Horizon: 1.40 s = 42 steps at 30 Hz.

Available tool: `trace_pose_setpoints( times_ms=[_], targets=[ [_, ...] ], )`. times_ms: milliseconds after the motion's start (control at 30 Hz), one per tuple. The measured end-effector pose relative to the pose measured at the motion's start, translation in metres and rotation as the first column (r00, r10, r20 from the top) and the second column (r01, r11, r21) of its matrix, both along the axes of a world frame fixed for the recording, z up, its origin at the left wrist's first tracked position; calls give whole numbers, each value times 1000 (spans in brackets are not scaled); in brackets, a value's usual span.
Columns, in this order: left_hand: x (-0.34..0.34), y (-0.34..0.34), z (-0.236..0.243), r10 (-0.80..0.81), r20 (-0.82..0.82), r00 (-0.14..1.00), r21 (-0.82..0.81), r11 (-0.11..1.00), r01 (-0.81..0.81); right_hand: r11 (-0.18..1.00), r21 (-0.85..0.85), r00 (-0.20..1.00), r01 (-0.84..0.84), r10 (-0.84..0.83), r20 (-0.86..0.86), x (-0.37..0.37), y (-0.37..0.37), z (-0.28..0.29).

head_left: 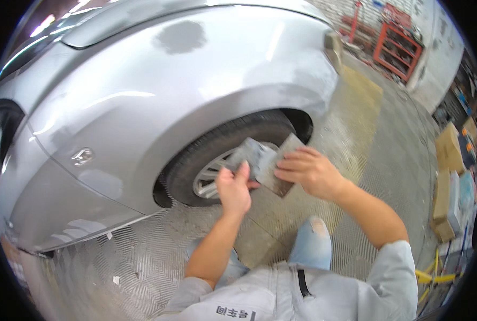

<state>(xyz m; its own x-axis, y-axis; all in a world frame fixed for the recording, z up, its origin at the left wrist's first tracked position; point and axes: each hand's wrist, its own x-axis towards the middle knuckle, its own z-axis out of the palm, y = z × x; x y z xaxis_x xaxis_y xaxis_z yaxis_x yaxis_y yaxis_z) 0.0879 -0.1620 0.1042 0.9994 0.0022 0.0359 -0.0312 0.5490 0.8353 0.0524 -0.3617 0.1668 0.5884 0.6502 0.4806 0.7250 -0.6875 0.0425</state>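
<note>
Between my hands, in front of the wheel (206, 131) of a silver car, are two thin flat plates that look like putty spreaders. My left hand (235, 191) pinches the grey left plate (242, 153), thumb on top. A pale grey smear, perhaps filler, shows on it. My right hand (314, 170) grips the right plate (273, 175) with its fingers laid across the face. The plates' near edges meet or overlap; which, I cannot tell. Above them curves the car's front fender (126, 117), with a dull dark-grey patch (180, 37) near its top.
The car fills the left and upper side. A red metal rack (398, 52) stands at the far right by a brick wall. Cardboard boxes (448, 150) line the right edge, with a yellow frame (436, 277) nearer. White scraps (116, 280) lie on the patterned floor.
</note>
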Motion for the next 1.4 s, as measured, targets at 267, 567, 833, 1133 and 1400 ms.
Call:
trace_pose_setpoints(
  times_ms=[267,567,833,1133,1400],
  targets=[
    [15,13,-20,200,345,917,203,938,-281,998,66,996,0,6,-93,20,5,44],
    [11,4,-29,-474,227,851,844,531,71,918,381,946,105,-211,247,118,68,165],
    [11,10,-18,-545,310,779,874,487,-7,957,273,936,102,-185,298,159,115,193],
    [16,15,-26,-577,353,737,874,485,-39,960,273,905,58,-166,392,140,119,148],
    [15,16,-25,-610,317,726,898,439,-23,939,313,914,139,-244,326,155,112,180]
  ],
)
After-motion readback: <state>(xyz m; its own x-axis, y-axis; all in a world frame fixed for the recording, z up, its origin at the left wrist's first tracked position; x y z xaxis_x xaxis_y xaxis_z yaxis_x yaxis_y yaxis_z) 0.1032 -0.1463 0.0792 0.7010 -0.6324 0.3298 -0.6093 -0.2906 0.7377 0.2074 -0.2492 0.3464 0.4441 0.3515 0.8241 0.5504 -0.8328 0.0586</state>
